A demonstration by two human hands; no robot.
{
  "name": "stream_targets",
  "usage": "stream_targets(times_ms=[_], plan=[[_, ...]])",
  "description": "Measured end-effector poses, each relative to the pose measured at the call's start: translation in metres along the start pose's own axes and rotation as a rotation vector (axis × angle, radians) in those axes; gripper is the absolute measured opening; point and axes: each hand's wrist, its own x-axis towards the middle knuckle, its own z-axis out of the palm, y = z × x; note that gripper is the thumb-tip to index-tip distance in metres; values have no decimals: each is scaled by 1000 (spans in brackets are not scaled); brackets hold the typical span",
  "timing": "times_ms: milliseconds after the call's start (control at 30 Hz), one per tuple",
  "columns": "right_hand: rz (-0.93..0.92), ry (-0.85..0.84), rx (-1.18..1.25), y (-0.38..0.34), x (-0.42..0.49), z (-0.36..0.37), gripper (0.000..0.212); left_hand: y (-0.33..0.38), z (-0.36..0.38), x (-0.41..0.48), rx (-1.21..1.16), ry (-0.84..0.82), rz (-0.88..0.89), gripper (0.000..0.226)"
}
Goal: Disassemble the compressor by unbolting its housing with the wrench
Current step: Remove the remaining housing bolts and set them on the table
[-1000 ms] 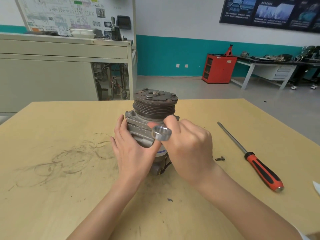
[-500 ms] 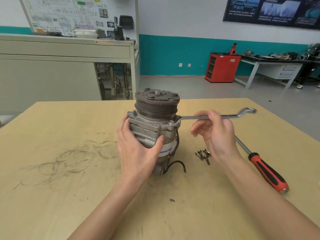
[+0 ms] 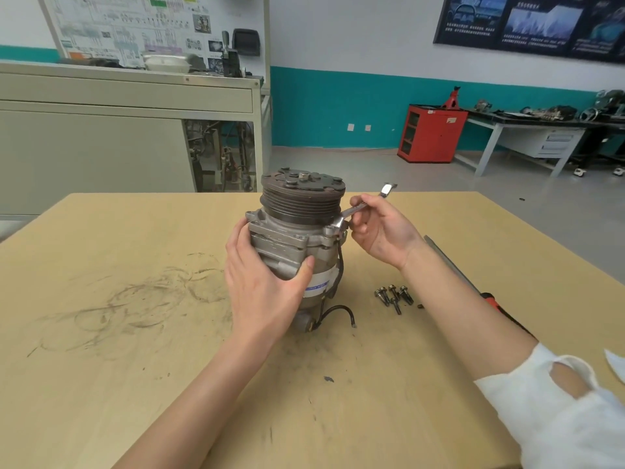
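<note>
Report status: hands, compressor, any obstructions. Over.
Left hand grips compressor, standing upright. Right hand holds wrench, ring end on a housing bolt. Loose bolts and screwdriver lie to the right, nothing blocking.

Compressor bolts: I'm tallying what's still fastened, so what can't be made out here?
All head view:
- Bolt under the wrench ring: covered by it.
- Compressor far side: hidden by its own body; near flank by the left hand.
- Screwdriver handle: behind the right forearm.
- Label print: too small.
</note>
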Motion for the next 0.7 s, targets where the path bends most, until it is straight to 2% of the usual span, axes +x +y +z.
stream_targets(times_ms=[67,133,267,367,433,500,600,700], plan=[[-74,65,101,-6,-8,3,36,1,-1,0,7,1,2,98],[-172,161,25,-20,-20,10,42,1,-1,-1,14,0,3,98],[-494,329,-736,-48,-48,44,42,0,-1,-2,21,5,13,97],[-818,323,-1293,-53,-56,85,45,0,-1,-1,39,3,11,97],[-936,303,-1808,-45,-54,108,51,0,-1,-1,49,5,14,97],[-1044,290,-2175,-29,-53,123,51,1,-1,-1,58,10,16,97],[-1199,381,-2392,-7,-52,130,43,0,0,-1,75,17,15,97],[-1250,420,-2448,8,-49,131,42,-1,2,-1,87,20,15,97]])
